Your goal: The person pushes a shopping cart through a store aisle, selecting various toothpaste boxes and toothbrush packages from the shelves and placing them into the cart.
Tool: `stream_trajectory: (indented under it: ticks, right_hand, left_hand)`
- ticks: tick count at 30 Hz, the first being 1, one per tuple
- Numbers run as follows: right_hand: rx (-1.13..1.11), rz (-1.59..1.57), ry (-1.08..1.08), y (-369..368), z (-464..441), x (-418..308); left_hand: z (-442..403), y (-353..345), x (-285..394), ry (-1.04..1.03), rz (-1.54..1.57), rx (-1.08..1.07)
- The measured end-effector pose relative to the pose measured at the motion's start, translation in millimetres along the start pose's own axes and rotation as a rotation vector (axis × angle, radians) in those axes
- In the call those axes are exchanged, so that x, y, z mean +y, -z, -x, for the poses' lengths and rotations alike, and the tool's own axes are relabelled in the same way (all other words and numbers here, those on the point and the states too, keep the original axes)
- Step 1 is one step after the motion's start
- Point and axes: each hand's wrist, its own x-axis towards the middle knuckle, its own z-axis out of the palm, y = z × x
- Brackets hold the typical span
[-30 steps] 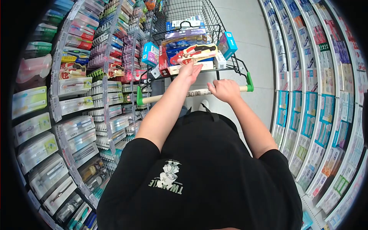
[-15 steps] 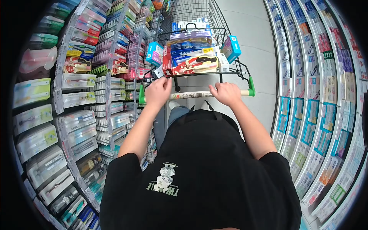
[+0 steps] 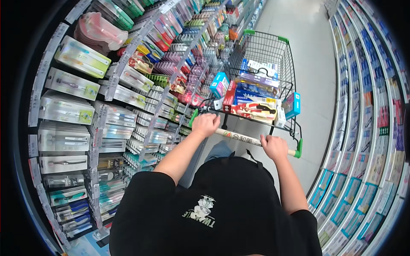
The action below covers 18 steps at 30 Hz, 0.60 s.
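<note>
My left hand [image 3: 206, 124] is closed around the left part of the cart's pale handle bar [image 3: 239, 137], near its green end cap. Toward the right end, my right hand [image 3: 274, 147] grips the same bar. Beyond the bar stands the wire shopping cart [image 3: 294, 64], with several packages in its near part. Among them are a red box [image 3: 229, 94], a pack with red and cream figures [image 3: 256, 111] and blue boxes. A blue box [image 3: 219, 84] sits at the cart's left side and another blue box [image 3: 291, 106] at its right.
Packaged toothbrushes [image 3: 68, 138] hang in rows on the rack to my left, close to the cart's left side. On the right, long shelves [image 3: 358, 141] hold rows of boxes. Pale floor tiles [image 3: 309, 47] run between the cart and those shelves.
My view has turned, so the cart and both hands appear further right and tilted. The left rack fills more of the picture. Both hands stay on the handle bar.
</note>
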Motion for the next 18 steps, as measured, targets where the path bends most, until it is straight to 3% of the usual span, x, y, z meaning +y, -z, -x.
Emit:
stream_trajectory:
  ticks: [18]
  right_hand:
    - [-0.007, 0.034, -0.030, 28, -101, 15]
  left_hand:
    - [-118, 2, -5, -0.012, 0.019, 0.013]
